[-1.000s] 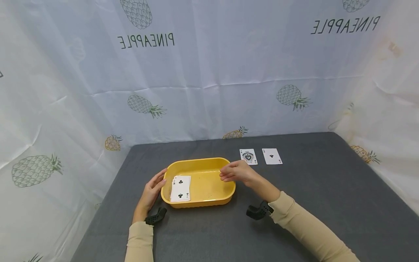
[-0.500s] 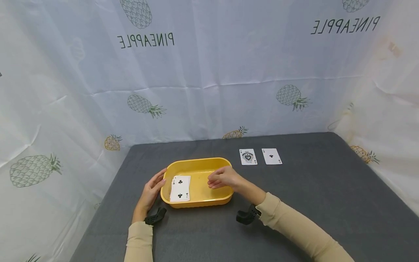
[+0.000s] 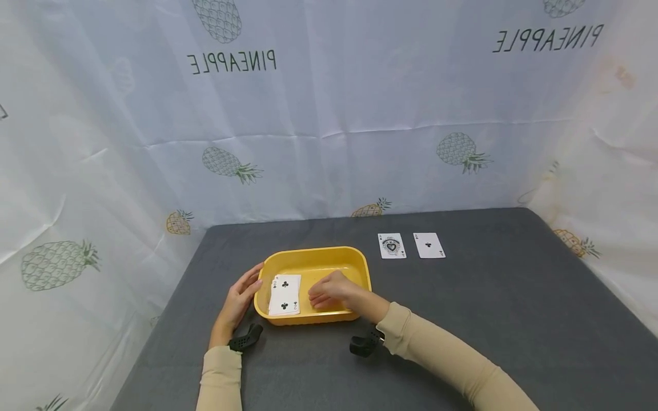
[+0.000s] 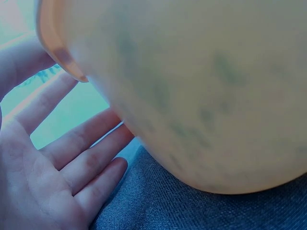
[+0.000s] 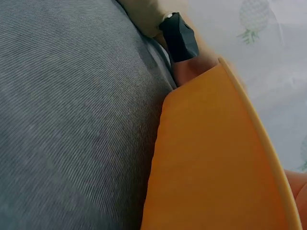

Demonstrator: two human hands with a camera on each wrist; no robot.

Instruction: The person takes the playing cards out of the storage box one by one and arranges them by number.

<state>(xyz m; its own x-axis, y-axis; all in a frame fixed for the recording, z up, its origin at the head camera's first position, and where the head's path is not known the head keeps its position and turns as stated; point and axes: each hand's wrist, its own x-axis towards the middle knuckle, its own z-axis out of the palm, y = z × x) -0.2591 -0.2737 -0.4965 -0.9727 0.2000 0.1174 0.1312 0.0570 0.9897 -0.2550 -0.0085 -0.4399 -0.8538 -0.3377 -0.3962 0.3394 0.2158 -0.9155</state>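
A yellow tray (image 3: pixel 354 262) stands on the dark cloth, a small pile of playing cards (image 3: pixel 284 295) at its left end with a two of clubs on top. My left hand (image 3: pixel 240 295) holds the tray's left rim, thumb over the edge. In the left wrist view, the left hand's fingers (image 4: pixel 91 158) lie fairly straight against the outer wall. Over the tray's right half, my right hand (image 3: pixel 331 290) reaches down with loosely bent fingers, a little right of the pile. No card shows in it. In the right wrist view the tray wall (image 5: pixel 211 158) hides most of that hand.
Two aces lie face up behind the tray to the right: an ornate ace (image 3: pixel 392 246) and an ace of clubs (image 3: pixel 429 245). A grey cloth (image 3: pixel 488 297) covers the table. Pineapple-print curtains (image 3: pixel 329 114) close off the back and sides. Each wrist carries a black camera (image 3: pixel 366 345).
My right hand has moved left and down from the tray's right rim into the tray, towards the card pile. The left hand, the tray and the cards stay as they were.
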